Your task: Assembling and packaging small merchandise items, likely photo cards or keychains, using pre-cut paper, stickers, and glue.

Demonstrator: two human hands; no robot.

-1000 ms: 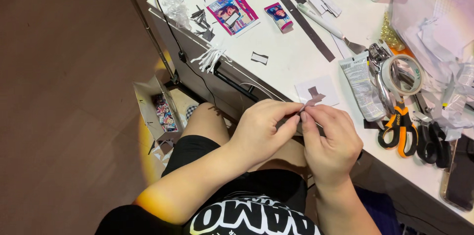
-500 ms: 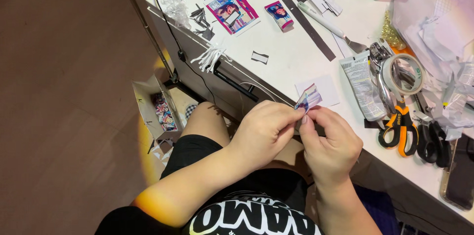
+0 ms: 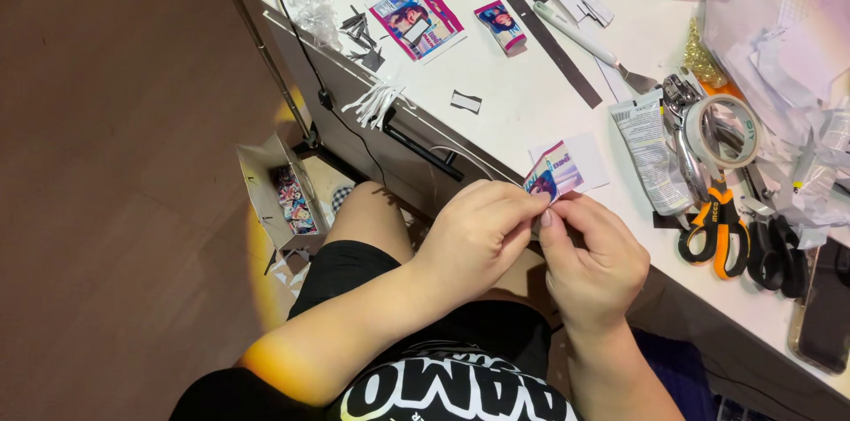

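A small printed paper piece, pink and blue, is pinched between the fingertips of both my hands at the near edge of the white desk. My left hand grips it from the left, my right hand from below and right. Both hands hover over my lap, just in front of the desk drawer. A small white paper square lies on the desk right behind the piece.
Orange-handled scissors, black-handled scissors, a tape roll, a grey pouch, a craft knife, printed cards and paper scraps lie on the desk. An open box with cards sits on the brown floor.
The small paper piece was dark and edge-on between my fingers; it is now turned up so its coloured printed face shows. My hands stay in the same place.
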